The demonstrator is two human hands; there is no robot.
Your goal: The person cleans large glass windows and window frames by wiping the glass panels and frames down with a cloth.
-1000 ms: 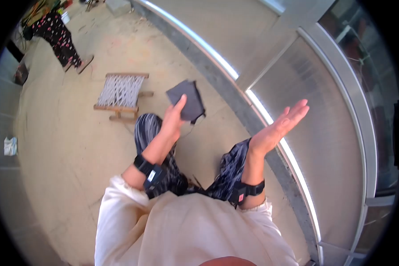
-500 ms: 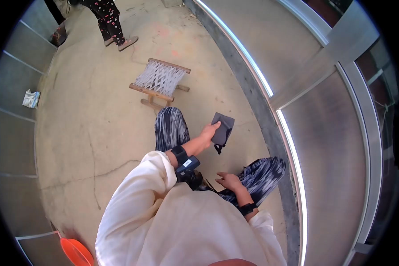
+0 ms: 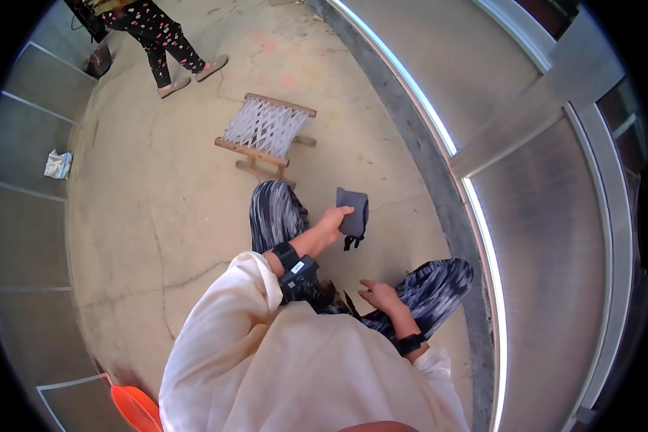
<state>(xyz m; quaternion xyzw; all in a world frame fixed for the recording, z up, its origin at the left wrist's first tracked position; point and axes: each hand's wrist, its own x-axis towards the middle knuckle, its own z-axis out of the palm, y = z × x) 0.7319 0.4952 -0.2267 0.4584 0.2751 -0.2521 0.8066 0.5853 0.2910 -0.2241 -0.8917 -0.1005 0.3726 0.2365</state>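
My left hand [image 3: 333,222] reaches forward between the knees and grips a flat dark grey pouch [image 3: 354,219] by its near edge. The thumb lies on top; the other fingers are mostly hidden behind it. A short black strap [image 3: 353,243] dangles from the pouch's lower end. My right hand [image 3: 381,295] rests by the right thigh with its fingers loosely stretched and apart, holding nothing. Black bands circle both wrists, and a dark box-shaped device [image 3: 298,271] sits on the left forearm.
A low wooden stool [image 3: 268,128] with a woven white cord seat stands ahead on the concrete floor. Beyond it a person in dark patterned trousers [image 3: 167,47] is standing. Framed panels [image 3: 540,223] rise on the right. An orange basin [image 3: 133,409] and a crumpled packet [image 3: 58,165] lie left.
The pouch has shifted slightly left and turned more upright in my left hand. The other person's legs have stepped wider. The whole view has moved a little; my right hand stays by the thigh.
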